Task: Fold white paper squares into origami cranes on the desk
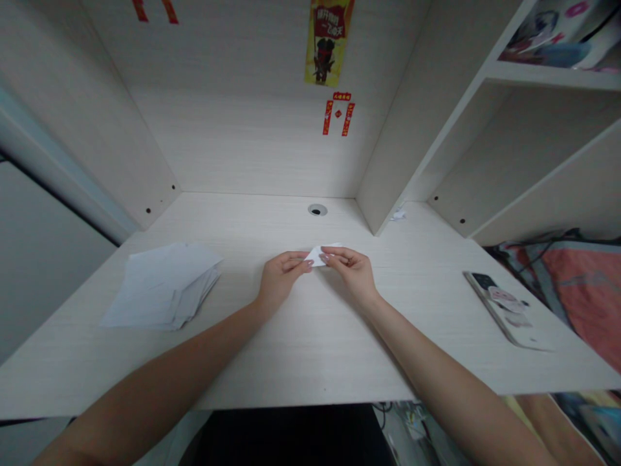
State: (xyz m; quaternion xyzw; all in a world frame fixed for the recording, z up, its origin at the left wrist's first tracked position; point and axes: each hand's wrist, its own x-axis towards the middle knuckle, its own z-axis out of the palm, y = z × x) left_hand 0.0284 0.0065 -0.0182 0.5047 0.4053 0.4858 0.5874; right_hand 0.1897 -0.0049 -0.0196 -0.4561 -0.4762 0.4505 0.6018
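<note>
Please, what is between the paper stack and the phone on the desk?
In the head view, the left hand and right hand are between the paper stack and the phone, holding a small piece of white paper.

One small paper (316, 256), one phone (509, 314)

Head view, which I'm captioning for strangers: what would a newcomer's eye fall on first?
Likely the bare left hand and bare right hand, pinching a small white paper piece near the picture's centre. Next, the yellow-and-red rectangular poster high on the pale back panel, then the pale rectangular phone on the right of the pale wood-grain desk.
</note>
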